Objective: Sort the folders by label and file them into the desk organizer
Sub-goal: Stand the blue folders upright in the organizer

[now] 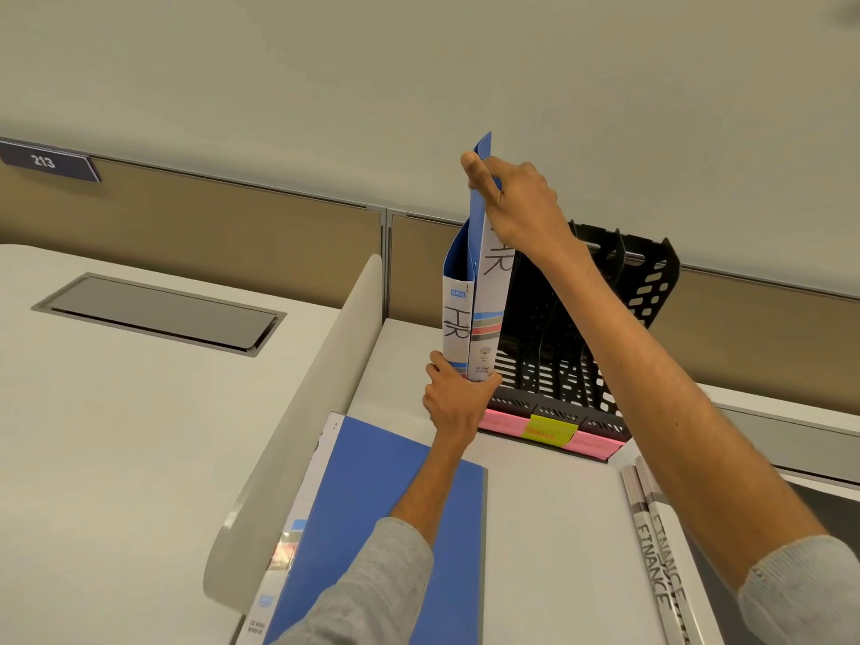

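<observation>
Two blue folders with white spines marked "HR" (484, 290) stand upright at the left end of the black desk organizer (647, 290). My right hand (516, 202) pinches the top edge of the taller folder. My left hand (453, 398) grips the bottoms of both spines at the organizer's front left corner. Pink and yellow sticky labels (549, 432) run along the organizer's front. Another blue folder (377, 528) lies flat on the desk under my left arm. Two folders with "FINANCE" spines (656, 556) lie flat at the right under my right arm.
A low rounded divider panel (302, 407) separates this desk from the left desk, which has a grey cable hatch (158, 314). A tan partition wall (232, 230) with a "213" sign (44, 161) runs behind. The organizer's other slots hold nothing visible.
</observation>
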The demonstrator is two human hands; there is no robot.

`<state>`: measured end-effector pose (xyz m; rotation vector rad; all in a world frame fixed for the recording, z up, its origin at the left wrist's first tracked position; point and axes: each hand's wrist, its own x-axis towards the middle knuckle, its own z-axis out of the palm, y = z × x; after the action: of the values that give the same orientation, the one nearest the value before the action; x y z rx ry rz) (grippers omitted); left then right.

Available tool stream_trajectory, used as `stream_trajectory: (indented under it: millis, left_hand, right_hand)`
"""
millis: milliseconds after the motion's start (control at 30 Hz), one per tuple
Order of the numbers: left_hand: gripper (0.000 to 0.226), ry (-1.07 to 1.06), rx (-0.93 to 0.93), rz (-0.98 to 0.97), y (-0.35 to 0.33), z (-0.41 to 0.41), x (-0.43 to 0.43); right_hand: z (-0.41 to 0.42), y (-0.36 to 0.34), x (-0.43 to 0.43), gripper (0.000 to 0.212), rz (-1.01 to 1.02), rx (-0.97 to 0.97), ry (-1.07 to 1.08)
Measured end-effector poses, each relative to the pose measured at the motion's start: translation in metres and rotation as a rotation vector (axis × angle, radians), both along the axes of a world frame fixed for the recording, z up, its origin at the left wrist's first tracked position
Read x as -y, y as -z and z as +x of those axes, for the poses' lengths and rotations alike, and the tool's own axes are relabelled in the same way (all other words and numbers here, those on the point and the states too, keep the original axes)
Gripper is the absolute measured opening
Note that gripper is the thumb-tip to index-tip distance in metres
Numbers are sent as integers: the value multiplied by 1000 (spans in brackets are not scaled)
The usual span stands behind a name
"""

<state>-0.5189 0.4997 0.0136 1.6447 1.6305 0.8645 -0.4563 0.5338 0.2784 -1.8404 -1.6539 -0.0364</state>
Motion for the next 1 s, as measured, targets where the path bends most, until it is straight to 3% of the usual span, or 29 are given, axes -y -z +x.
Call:
stream_trajectory:
  millis: [400, 567, 833, 1000]
  left_hand:
    - [85, -16, -60, 14, -1, -2, -1]
    - [105, 39, -200, 58, 3, -14, -8]
    - [100, 59, -214, 75, 5, -17, -2]
    - [92, 92, -206, 74, 4, -17, 2]
  right_hand:
    - [10, 11, 14, 45, 182, 34, 51]
    - [25, 20, 22, 47, 214, -11, 66]
    - [11, 14, 13, 52, 131, 43, 53]
    - [11, 1, 12, 64, -131, 70, 48]
